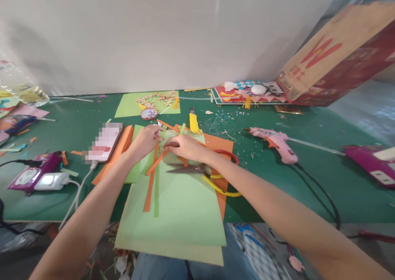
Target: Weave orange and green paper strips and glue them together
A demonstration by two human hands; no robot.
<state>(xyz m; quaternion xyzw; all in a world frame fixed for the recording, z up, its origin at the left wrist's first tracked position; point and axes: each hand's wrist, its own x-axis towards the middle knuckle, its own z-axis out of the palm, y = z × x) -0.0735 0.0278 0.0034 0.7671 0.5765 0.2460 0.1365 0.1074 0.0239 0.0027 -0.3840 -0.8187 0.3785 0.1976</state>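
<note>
Over a stack of light green paper (185,222), my left hand (146,140) has its fingers curled in a pinch at the upper ends of orange and green paper strips. Just right of it, my right hand (188,148) pinches an orange paper strip (155,164), which slants down to the left. A long orange strip (150,193) and a green strip (156,201) hang down across the sheet, side by side. Under my right wrist lie scissors (185,170) with red and yellow handles, blades pointing left. Orange paper (221,142) shows beneath; my fingers partly hide where the strips meet.
A yellow utility knife (193,123) and a round tin (149,114) lie beyond my hands. To the right rests a pink glue gun (277,142) with its cord. At left are a phone (108,142) and a purple power strip (46,171). A paper bag (333,57) leans at back right.
</note>
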